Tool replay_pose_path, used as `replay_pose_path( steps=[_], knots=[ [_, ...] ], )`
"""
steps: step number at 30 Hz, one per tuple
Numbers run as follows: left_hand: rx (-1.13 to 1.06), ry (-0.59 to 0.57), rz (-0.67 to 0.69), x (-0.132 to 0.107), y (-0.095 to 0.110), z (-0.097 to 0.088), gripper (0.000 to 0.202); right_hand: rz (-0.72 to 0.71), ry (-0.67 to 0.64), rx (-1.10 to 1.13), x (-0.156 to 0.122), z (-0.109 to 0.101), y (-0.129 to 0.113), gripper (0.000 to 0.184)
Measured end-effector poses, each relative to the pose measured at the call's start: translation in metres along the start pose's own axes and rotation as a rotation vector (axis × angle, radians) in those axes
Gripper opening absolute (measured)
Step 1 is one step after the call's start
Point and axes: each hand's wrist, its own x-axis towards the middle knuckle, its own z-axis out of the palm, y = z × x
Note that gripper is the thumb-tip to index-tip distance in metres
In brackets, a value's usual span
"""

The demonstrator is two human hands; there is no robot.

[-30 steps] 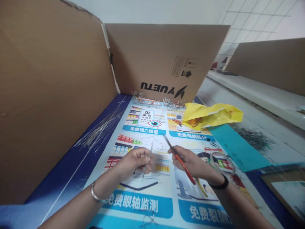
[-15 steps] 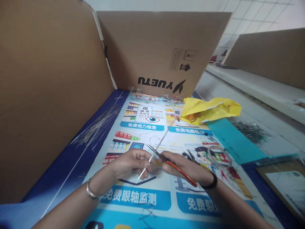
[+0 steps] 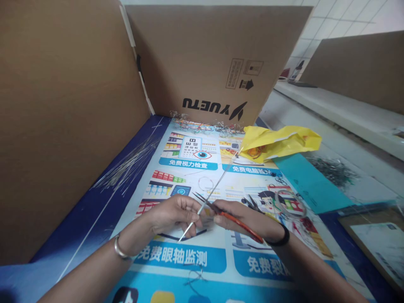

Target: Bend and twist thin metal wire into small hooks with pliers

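My left hand (image 3: 176, 215), with a bangle at its wrist, pinches a thin, silvery wire strand (image 3: 221, 177) between thumb and fingertips. The strand slants from below these fingers up towards the yellow bag. A pair of scissors (image 3: 243, 227) with orange-red handles is gripped in my right hand (image 3: 244, 213), which wears a black wrist band. Its dark blades lie across the strand just beyond my left fingertips; whether they touch it I cannot tell. Behind my right hand lies a second cutting tool (image 3: 252, 203) with dark jaws and yellow on its handle, partly covered.
Tall cardboard panels (image 3: 202, 54) stand at the back and left. On the left lies a bundle of long thin wires (image 3: 128, 166). A yellow bag (image 3: 284, 141), a clear ring-shaped coil (image 3: 290, 204) and a pile of wire bits (image 3: 331, 170) are on the right.
The view has shifted slightly, so the back panel sits higher. Both hands keep nearly the same pose, with the strand and scissors still held.
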Motion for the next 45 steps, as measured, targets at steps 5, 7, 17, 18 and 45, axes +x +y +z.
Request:
replay_pose_path(
  steps=[5, 7, 17, 18, 45],
  knots=[
    [0.015, 0.011, -0.022, 0.0, -0.001, 0.001, 0.019, 0.033, -0.004, -0.05, 0.002, -0.001, -0.008, 0.015],
    [-0.002, 0.024, -0.018, 0.0, -0.001, 0.002, 0.019, 0.092, 0.008, -0.075, 0.005, 0.001, -0.008, 0.012],
    [-0.119, 0.067, -0.05, 0.01, -0.014, -0.006, 0.019, 0.415, -0.21, 0.466, 0.013, 0.005, 0.007, 0.012],
    [-0.123, 0.076, -0.053, 0.012, -0.014, -0.007, 0.02, 0.434, -0.227, 0.518, 0.016, 0.005, 0.009, 0.011],
    [-0.077, 0.15, -0.149, 0.017, -0.011, -0.019, 0.018, 0.682, -0.281, 0.821, 0.039, 0.011, 0.034, 0.008]
  ],
)
